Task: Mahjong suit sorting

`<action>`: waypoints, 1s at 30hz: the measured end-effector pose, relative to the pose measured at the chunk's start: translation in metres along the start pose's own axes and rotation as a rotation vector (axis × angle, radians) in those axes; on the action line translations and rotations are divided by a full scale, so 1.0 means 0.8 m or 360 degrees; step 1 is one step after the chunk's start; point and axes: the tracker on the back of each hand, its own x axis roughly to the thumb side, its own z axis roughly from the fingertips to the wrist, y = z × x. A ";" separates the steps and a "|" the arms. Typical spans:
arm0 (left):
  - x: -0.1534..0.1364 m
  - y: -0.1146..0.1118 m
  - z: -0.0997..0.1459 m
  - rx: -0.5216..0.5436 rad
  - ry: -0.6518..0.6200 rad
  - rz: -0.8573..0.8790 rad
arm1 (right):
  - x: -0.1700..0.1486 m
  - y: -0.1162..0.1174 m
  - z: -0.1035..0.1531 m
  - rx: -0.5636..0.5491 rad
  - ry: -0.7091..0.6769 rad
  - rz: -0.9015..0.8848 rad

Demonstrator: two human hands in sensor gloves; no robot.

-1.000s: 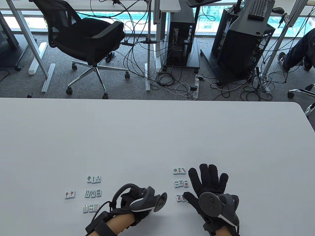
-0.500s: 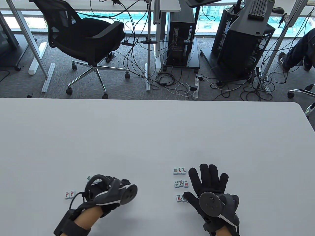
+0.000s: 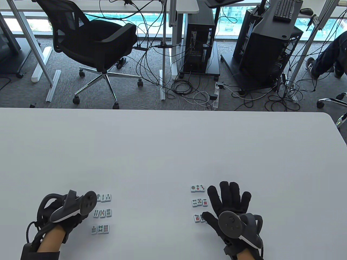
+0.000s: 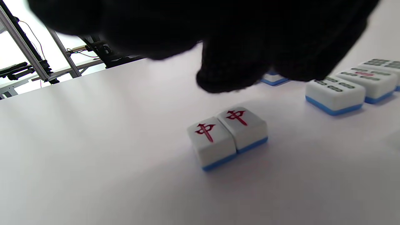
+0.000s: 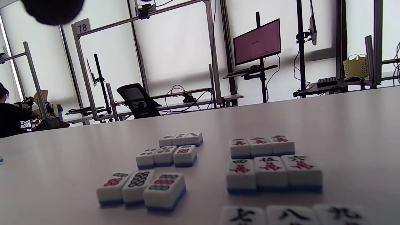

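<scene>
Two red-dragon tiles (image 4: 228, 136) lie side by side, face up, just below my left hand's (image 4: 231, 62) loosely curled fingers, which hold nothing. In the table view the left hand (image 3: 71, 220) and its tracker cover them. To its right lie three rows of bamboo tiles (image 3: 102, 213). My right hand (image 3: 230, 200) is spread flat, fingers straight, over three rows of character tiles (image 5: 270, 173); I cannot tell whether it touches them. Left of it are three rows of dot tiles (image 3: 200, 202), also clear in the right wrist view (image 5: 165, 154).
The white table (image 3: 173, 151) stretches far beyond the tile groups. Behind its far edge are an office chair (image 3: 95, 40), computer towers and floor cables. A person's leg (image 3: 325, 59) shows at the far right.
My left hand has swept left from the table's middle, past the bamboo rows, and now hangs over the two red-dragon tiles. The right hand has stayed still.
</scene>
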 end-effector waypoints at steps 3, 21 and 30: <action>0.001 -0.009 -0.001 -0.0011 -0.0014 -0.0006 | 0.000 0.001 0.000 0.0006 0.0000 -0.0006; 0.004 -0.014 -0.003 -0.0027 0.0018 -0.0137 | -0.001 0.001 -0.001 0.0015 0.0012 -0.0013; -0.039 0.060 0.035 0.0375 0.0174 0.0131 | -0.006 0.001 -0.001 0.0014 0.0040 -0.0016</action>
